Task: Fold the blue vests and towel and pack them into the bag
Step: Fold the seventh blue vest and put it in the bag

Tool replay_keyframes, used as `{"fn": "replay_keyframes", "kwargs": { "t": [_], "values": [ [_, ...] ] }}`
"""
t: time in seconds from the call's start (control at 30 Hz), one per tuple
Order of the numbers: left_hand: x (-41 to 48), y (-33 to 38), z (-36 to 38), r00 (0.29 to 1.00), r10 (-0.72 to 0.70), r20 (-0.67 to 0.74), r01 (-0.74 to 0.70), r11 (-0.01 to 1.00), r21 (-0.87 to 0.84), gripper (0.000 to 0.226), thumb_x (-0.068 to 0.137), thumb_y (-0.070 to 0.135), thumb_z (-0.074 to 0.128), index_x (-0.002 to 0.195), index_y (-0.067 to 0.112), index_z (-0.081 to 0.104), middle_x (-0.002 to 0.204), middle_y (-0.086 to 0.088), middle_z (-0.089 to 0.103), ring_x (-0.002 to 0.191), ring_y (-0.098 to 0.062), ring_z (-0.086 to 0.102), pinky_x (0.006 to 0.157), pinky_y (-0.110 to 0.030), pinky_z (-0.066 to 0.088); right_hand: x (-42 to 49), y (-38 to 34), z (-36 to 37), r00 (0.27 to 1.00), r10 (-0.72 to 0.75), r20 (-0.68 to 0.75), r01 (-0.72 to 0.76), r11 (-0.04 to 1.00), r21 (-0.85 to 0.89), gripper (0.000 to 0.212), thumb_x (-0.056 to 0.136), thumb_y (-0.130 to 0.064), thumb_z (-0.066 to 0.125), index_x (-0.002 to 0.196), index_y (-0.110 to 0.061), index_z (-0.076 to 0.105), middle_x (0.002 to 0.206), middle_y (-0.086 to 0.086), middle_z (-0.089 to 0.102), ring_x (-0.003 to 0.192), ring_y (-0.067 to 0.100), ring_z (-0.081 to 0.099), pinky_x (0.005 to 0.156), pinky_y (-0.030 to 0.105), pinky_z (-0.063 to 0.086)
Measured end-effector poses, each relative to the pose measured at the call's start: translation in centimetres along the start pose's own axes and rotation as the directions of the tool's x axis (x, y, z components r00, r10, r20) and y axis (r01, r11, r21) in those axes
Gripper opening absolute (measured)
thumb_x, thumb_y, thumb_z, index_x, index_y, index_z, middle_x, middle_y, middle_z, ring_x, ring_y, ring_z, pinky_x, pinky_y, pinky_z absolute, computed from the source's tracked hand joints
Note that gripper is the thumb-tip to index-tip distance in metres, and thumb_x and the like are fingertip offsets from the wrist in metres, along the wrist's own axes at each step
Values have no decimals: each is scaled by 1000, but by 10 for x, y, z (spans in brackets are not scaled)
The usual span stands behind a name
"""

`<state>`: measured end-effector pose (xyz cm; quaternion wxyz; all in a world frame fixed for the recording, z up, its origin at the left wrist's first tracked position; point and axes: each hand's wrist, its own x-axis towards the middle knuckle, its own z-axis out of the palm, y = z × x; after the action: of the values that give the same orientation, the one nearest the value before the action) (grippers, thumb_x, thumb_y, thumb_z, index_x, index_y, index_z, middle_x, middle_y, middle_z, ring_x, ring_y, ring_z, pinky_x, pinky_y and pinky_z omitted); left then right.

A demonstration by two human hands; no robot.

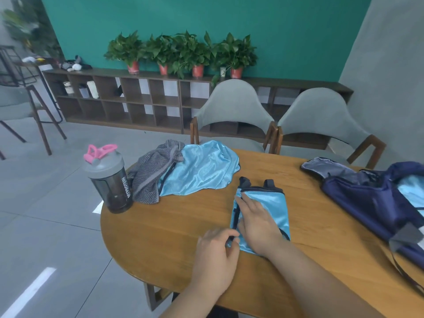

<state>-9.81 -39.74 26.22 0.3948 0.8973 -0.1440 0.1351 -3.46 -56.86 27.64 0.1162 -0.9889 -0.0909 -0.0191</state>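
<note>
On the wooden counter we have the folded vest lying near-to-far, our right hand flat and open on it, our left hand pinching its near corner. The bag lies open to the right, nearer our right hand.

Right hand: pressing flat on the folded vest, mid-tabletop.
Left hand: pinching its near corner.
Bag: open, right edge.

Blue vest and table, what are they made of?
The folded blue vest looks like thin, shiny synthetic fabric, maybe polyester: it gleams and creases softly. The table looks like wood with a smooth finish: brown grain lines show, though it could be veneer.
</note>
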Motion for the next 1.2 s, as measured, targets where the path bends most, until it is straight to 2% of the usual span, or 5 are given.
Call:
{"fn": "replay_keyframes", "kwargs": {
  "t": [0.23, 0.37, 0.5, 0.67, 1.2],
  "values": [
    [12, 10, -15, 1000, 29, 11, -28, 998, -57, 28, 105, 30, 56, 131, 34, 65, 106, 23, 59, 97, -2, 60, 83, -14, 47, -18, 25, -40, 984, 75, -160, 2, 903, 430, 70, 96, 6, 45, 158, -26, 42, 156, -9, 49, 142, 9, 45, 111, 7, 26],
    [55, 21, -9, 989, 142, 29, -144, 986, 84, 37, 108, 20, 47, 141, 23, 61, 138, 11, 59, 127, -7, 53, 109, -24, 41, -23, 53, -42, 910, 186, -370, -93, 963, 254, 56, 91, 3, 55, 142, -19, 62, 146, -2, 61, 122, 23, 64, 97, 30, 51],
    [95, 26, 16, 913, 135, 385, -267, 911, 313, 55, 114, 37, 31, 166, 21, 26, 175, 1, 15, 162, -19, 8, 130, -37, 13, -23, 68, -21, 985, 133, -113, -119, 986, 119, 53, 104, -26, 54, 156, -21, 46, 168, -4, 33, 156, 18, 27, 126, 33, 25],
    [98, 5, 36, 828, -68, 556, -252, 841, 478, 78, 108, 65, 14, 168, 20, -9, 169, 6, -31, 158, -18, -26, 130, -43, -9, -30, 68, -12, 991, 119, 61, -119, 993, -1, 62, 110, -53, 22, 167, -30, 13, 173, -15, -8, 158, 7, -18, 131, 40, 1],
    [68, -3, 6, 816, 54, 575, -326, 865, 381, 63, 111, 54, 17, 168, 34, -1, 171, 19, -23, 156, -11, -30, 130, -43, -11, -84, 96, -27, 997, -10, 78, 9, 1000, 9, 77, 102, -75, 14, 167, -34, 6, 171, -23, -8, 153, -8, -20, 131, 37, 0]
  ]
}}
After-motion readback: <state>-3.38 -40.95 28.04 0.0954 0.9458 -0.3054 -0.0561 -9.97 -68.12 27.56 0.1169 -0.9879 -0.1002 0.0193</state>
